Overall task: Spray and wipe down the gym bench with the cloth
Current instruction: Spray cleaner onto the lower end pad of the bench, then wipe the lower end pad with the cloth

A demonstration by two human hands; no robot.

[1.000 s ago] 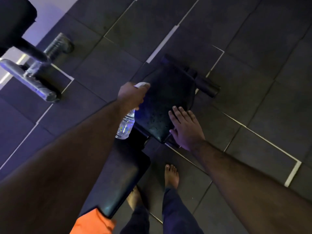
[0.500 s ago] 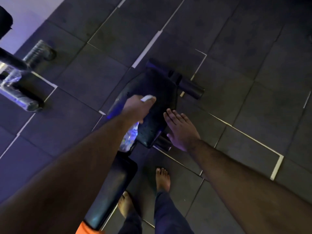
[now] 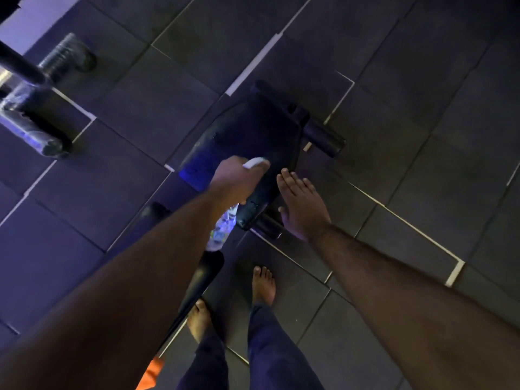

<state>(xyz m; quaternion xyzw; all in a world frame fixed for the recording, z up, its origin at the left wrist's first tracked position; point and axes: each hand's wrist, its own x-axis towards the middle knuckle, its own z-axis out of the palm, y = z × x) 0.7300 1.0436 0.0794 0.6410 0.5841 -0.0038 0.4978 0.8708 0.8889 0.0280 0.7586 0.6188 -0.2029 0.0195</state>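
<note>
Shifted off the bench pad (image 3: 253, 130), the flat, spread right hand (image 3: 302, 205) is held at frame centre; the spray bottle (image 3: 223, 226) is gripped by the left hand (image 3: 239, 178).

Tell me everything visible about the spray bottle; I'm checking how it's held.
The spray bottle is clear plastic with a white top, catching blue light. The left hand grips its upper part, a finger over the white head, hiding the neck. It hangs tilted above the near end of the bench pad, base toward the person. Its fill level cannot be told.
</note>
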